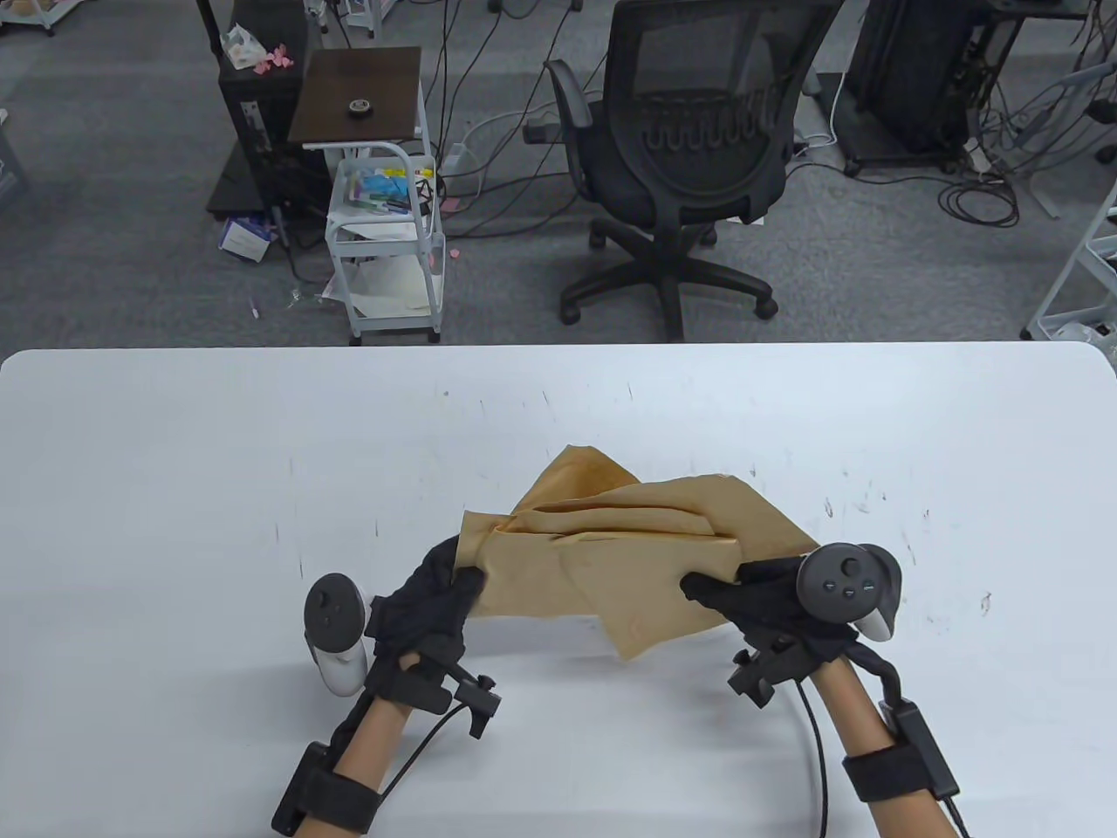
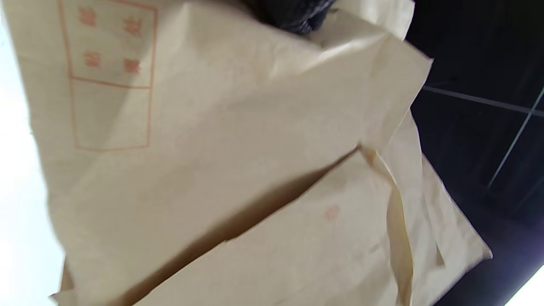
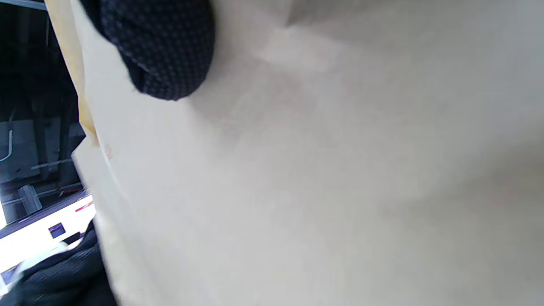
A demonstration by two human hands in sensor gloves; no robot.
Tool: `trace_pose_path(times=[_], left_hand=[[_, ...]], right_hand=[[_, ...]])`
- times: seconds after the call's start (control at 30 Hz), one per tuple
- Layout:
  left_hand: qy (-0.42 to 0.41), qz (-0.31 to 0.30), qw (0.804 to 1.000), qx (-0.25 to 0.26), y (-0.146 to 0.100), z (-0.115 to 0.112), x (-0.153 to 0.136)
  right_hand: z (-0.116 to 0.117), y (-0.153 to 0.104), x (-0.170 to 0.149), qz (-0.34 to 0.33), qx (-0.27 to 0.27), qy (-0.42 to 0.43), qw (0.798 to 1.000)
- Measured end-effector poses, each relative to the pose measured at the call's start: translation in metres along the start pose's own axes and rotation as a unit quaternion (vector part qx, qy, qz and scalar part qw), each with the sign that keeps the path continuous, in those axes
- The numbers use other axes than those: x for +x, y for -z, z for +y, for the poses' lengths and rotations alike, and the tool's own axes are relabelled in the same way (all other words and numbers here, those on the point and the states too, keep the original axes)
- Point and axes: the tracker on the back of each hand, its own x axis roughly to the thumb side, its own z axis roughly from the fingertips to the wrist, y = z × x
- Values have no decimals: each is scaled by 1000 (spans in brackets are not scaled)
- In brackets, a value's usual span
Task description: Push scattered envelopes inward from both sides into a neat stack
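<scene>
White table [image 1: 174, 489], scuffed, spans the whole table view. Office chair [image 1: 689, 166] and a small cart [image 1: 384, 253] stand beyond the far edge at 12 o'clock.

Kraft envelopes [image 1: 611, 550]: a loose, overlapping bundle at table centre-near, bunched and partly lifted, not flat. Long axis runs roughly 9 to 3 o'clock. One corner sticks out at 12, another hangs down at 6. Edges not aligned. Left wrist view shows at least three layers fanned apart, the top one with a red printed box [image 2: 108, 72].

Left hand [image 1: 428, 602]: at the bundle's 9 o'clock end, fingers curled around that short edge, gripping it.

Right hand [image 1: 759, 594]: at the 3 o'clock end, fingers wrapped onto that edge. Right wrist view shows a gloved fingertip [image 3: 165, 55] pressed flat on paper, so contact is confirmed.

Key relation: the envelopes lie straight between the two hands, each hand about equally close to its own end. Inward squeeze acts along the long axis.

Judgement: gathering mostly done, squaring not. Next probably needs the bundle set down and tapped, or the 6 and 12 o'clock corners nudged in. Risk: more squeeze buckles the paper instead of aligning it.
</scene>
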Motion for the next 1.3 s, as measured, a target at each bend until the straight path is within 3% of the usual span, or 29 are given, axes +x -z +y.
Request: trace_pose_path(times=[0.1, 0.17, 0.2, 0.3, 0.33, 0.6, 0.73, 0.83, 1.1, 1.23, 1.3], left_hand=[[-49, 27, 998, -22, 0, -1, -16], [-81, 40, 995, -47, 0, -2, -24], [-86, 49, 992, -75, 0, -4, -30], [-83, 87, 979, -163, -2, -12, -45], [-77, 93, 978, -169, -2, -13, -47], [-140, 102, 955, -241, -3, -9, -53], [-108, 96, 948, -285, -2, -13, -51], [-139, 112, 925, -336, -2, -19, -49], [-191, 108, 920, -324, -3, -15, -48], [-86, 96, 931, -342, -2, -23, -41], [-27, 87, 947, -308, -1, -25, -38]], right_hand=[[-4, -1, -8, -5, 1, 5, 1000], [-8, -1, -11, -9, 43, 25, 999], [-9, -2, -16, 0, 86, 29, 996], [-5, -9, -31, 19, 118, 16, 993], [-5, -9, -33, 23, 123, 17, 992], [1, -11, -43, 44, 148, 59, 986], [5, -10, -38, 46, 132, 41, 989], [8, -9, -36, 47, 116, 39, 991], [3, -10, -26, 37, 57, -58, 996], [10, -8, -13, 10, 61, -96, 993], [12, -6, -3, 0, 77, -147, 986]])
